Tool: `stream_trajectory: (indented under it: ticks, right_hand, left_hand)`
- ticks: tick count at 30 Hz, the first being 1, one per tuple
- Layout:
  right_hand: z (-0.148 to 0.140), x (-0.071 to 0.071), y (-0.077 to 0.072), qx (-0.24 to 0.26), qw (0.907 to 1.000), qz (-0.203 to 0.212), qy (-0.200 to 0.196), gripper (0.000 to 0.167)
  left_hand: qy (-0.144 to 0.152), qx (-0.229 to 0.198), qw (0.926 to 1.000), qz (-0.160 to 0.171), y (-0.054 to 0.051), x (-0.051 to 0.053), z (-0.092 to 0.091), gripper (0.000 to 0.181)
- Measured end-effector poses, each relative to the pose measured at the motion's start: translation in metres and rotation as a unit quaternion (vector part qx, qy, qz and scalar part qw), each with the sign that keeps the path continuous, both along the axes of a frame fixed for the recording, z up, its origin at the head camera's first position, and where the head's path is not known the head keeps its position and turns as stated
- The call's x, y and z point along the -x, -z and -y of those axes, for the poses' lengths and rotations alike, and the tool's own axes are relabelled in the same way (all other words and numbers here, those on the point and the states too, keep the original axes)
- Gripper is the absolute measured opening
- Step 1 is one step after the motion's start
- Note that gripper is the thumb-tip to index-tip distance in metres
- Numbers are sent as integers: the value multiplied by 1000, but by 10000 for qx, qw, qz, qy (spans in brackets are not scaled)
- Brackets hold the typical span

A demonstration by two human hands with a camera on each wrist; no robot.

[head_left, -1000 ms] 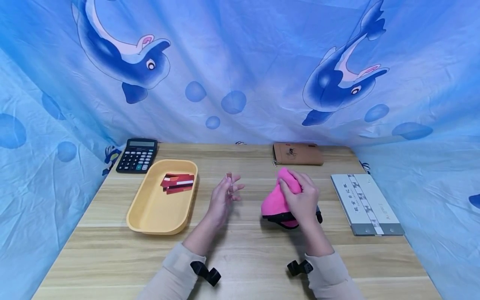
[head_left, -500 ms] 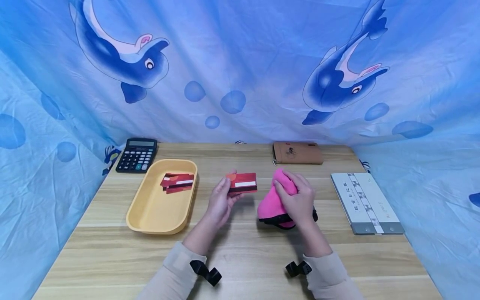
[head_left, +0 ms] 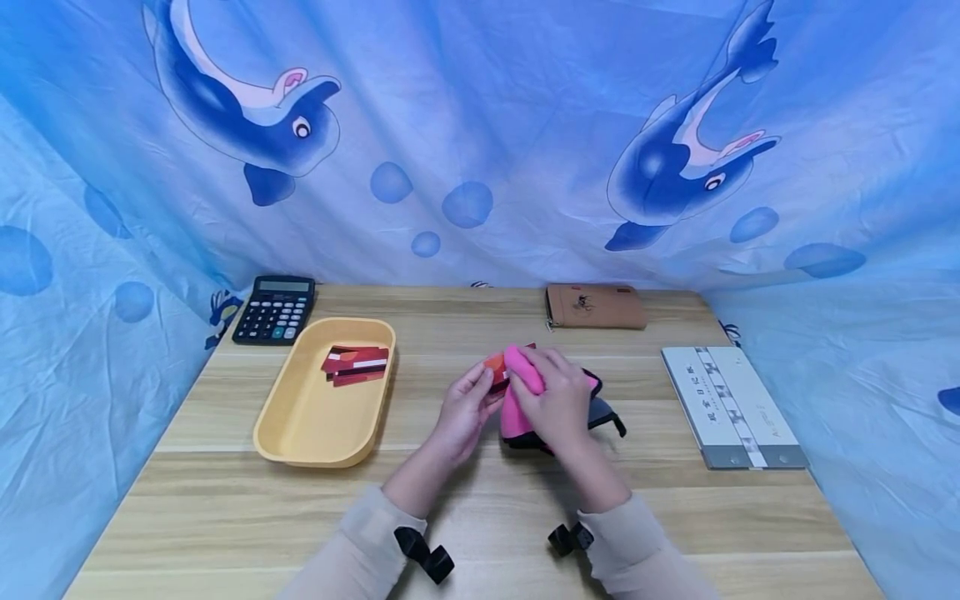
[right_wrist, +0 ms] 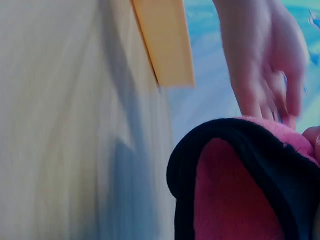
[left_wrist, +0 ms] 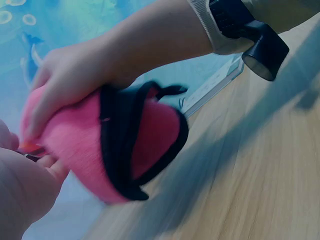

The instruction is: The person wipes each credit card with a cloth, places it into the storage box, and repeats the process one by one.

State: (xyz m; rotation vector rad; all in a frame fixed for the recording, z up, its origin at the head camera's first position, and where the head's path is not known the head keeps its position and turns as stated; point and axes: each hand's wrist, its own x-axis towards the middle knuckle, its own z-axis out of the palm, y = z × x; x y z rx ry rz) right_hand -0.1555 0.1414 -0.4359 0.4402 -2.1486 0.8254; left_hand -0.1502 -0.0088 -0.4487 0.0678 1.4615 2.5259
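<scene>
My left hand [head_left: 461,414] pinches a red bank card [head_left: 496,367] by its near end. Most of that card is hidden behind the pink cloth pouch [head_left: 515,419], which has black edging. From above, my right hand [head_left: 558,398] grips the pouch, bunching its fabric under the fingers. In the left wrist view, a black-edged flap of the pouch [left_wrist: 75,145] hangs open towards the forearm. The right wrist view shows the pouch's pink inner side [right_wrist: 230,195] close up, the left hand [right_wrist: 265,65] behind it. Whether the card is inside the pouch or behind it, I cannot tell.
A yellow tray [head_left: 300,442] on the left holds several red cards [head_left: 358,365]. Behind it lies a black calculator [head_left: 274,312]. A brown wallet [head_left: 596,308] lies at the back, and a white-grey book [head_left: 731,408] on the right. A blue dolphin curtain [head_left: 480,125] surrounds the wooden table.
The left hand turned the card flat, then moved right with it up to the pouch. The right hand shifted left with the pouch, and the two hands now meet.
</scene>
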Motion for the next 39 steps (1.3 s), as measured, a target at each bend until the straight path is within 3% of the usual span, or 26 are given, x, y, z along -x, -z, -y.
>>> stream_trajectory:
  ticks: [3,7,10,14,18,23,26,31,35,39]
  right_hand:
    - [16,-5,1,-154,9995,-2,-282,35]
    - [25,-10,0,-202,9987,-57,-463,33]
    - [20,-7,-2,-110,9995,-170,-262,32]
    - [4,0,-5,211,9989,-228,339,32]
    - [-2,3,-5,310,9972,-229,643,33]
    - [14,-6,-1,-294,9990,-328,-74,33]
    - [21,-12,1,-385,9980,-359,-350,32]
    - [15,-10,0,-51,9986,-520,46,31]
    - [4,-4,-3,209,9973,-613,357,29]
    - [-7,2,-3,354,9961,-603,535,28]
  left_hand:
    - [100,136,9997,-196,0,-2,-1,55]
    - [208,-48,9988,-439,-2,-3,1,66]
    - [133,-22,9993,-360,-2,-4,4,57]
    - [-154,118,9995,-255,-2,-3,5,43]
    - [-264,-31,9995,-178,-3,-4,4,43]
    - [-24,-170,9997,-195,-4,-8,0,52]
    - [65,-289,9990,-325,-3,-9,0,56]
    - [72,-98,9991,-418,-3,-8,3,44]
    - [-112,118,9994,-315,-5,-6,6,39]
    - [-188,-27,9996,-224,-7,-5,9,39]
